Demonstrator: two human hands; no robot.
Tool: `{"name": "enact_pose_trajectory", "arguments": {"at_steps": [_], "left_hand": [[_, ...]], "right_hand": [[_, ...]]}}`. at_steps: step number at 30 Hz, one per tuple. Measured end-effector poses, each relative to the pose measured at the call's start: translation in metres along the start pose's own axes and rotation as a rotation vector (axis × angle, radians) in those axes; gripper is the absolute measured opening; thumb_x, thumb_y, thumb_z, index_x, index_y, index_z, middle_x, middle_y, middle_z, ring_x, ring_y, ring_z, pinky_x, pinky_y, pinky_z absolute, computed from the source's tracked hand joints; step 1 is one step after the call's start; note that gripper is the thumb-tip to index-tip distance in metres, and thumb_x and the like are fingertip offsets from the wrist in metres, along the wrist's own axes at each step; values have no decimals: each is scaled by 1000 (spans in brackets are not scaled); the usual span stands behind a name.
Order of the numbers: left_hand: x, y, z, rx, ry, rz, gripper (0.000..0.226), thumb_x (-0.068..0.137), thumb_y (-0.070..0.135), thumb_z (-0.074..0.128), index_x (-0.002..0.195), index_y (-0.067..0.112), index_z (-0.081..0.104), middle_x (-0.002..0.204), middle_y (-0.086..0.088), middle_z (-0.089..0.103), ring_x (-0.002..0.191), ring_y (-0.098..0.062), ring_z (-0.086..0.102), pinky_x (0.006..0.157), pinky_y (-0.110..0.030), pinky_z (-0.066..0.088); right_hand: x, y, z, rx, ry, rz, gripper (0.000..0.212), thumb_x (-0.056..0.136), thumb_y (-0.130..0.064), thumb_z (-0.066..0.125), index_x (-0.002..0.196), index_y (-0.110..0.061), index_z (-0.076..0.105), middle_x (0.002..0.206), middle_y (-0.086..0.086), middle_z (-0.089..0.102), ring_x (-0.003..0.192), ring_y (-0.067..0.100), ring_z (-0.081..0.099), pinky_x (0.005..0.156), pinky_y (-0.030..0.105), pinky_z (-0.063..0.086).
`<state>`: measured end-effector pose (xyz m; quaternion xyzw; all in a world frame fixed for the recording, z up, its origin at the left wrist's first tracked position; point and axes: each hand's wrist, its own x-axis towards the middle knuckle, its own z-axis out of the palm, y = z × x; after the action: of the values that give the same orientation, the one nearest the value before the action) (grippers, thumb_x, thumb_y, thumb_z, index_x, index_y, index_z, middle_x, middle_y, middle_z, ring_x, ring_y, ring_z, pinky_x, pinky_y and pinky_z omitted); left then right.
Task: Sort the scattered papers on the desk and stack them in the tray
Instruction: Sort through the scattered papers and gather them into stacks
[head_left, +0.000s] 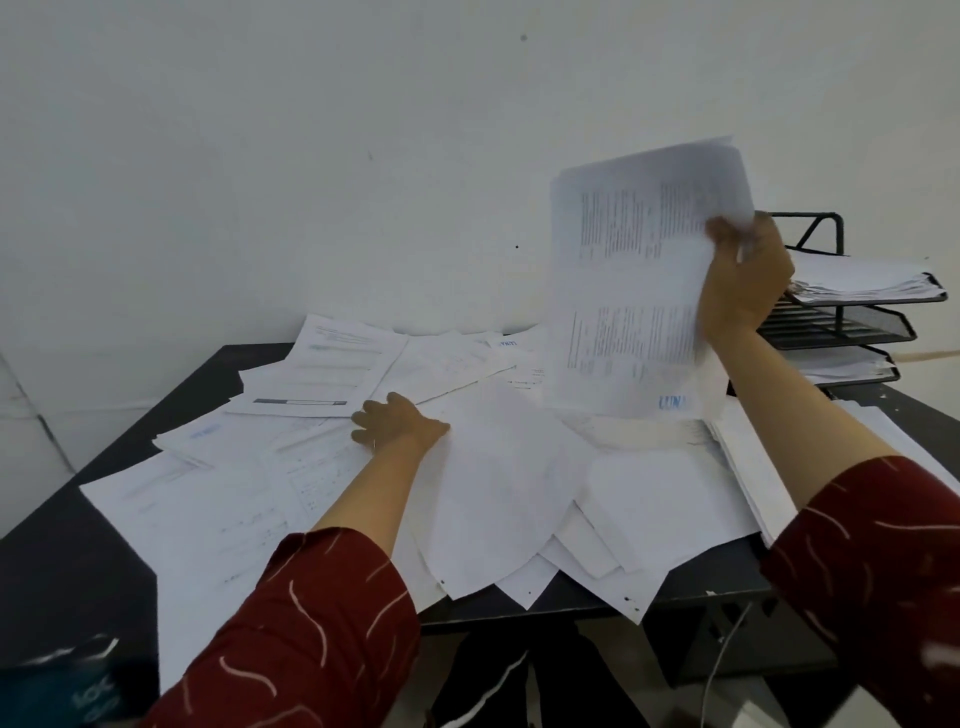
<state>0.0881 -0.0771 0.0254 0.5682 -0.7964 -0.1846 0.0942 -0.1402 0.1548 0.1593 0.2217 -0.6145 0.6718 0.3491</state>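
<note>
Many white printed papers (498, 483) lie scattered and overlapping across a black desk (62, 545). My right hand (743, 280) grips a sheaf of printed sheets (628, 291) by its right edge and holds it upright above the desk, close to the tray. A black wire tray (852, 327) with three tiers stands at the back right; its top and bottom tiers hold stacked papers. My left hand (397, 423) rests on the scattered papers near the desk's middle, fingers spread toward the far left sheets.
A plain white wall runs behind the desk. Some papers hang over the desk's front edge. A thick pile of sheets (753, 467) lies at the right side. A white cable (727, 654) dangles below the desk. A dark blue object (62, 696) sits at bottom left.
</note>
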Motion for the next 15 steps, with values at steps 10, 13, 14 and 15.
{"name": "enact_pose_trajectory", "arguments": {"at_steps": [10, 13, 14, 15], "left_hand": [[-4, -4, -5, -432, -15, 85, 103, 81, 3, 71, 149, 0, -6, 139, -22, 44, 127, -31, 48, 99, -33, 43], [-7, -4, -6, -509, 167, 181, 63, 86, -7, 52, 143, 6, 30, 125, -21, 54, 114, -35, 55, 90, -38, 47], [-6, -6, -7, -476, 231, 215, 55, 87, -7, 48, 139, 7, 38, 126, -20, 52, 114, -35, 55, 90, -39, 47], [-4, -8, -8, -435, 291, 238, 51, 88, -7, 45, 137, 7, 43, 126, -20, 52, 113, -35, 55, 90, -39, 46]], "right_hand": [[-6, 2, 6, -92, -55, 25, 17, 87, -33, 61, 83, -18, 55, 79, -5, 56, 71, 10, 47, 55, 7, 33], [-10, 8, 2, -125, -97, 44, 18, 88, -32, 60, 81, -19, 50, 78, -4, 54, 71, 13, 46, 54, 6, 34], [-11, 9, 1, -127, -100, 52, 19, 89, -32, 60, 81, -18, 49, 77, -5, 53, 70, 12, 46, 54, 6, 34], [-11, 9, 0, -117, -94, 64, 19, 89, -32, 60, 82, -18, 49, 75, -7, 52, 68, 10, 45, 54, 6, 34]]}}
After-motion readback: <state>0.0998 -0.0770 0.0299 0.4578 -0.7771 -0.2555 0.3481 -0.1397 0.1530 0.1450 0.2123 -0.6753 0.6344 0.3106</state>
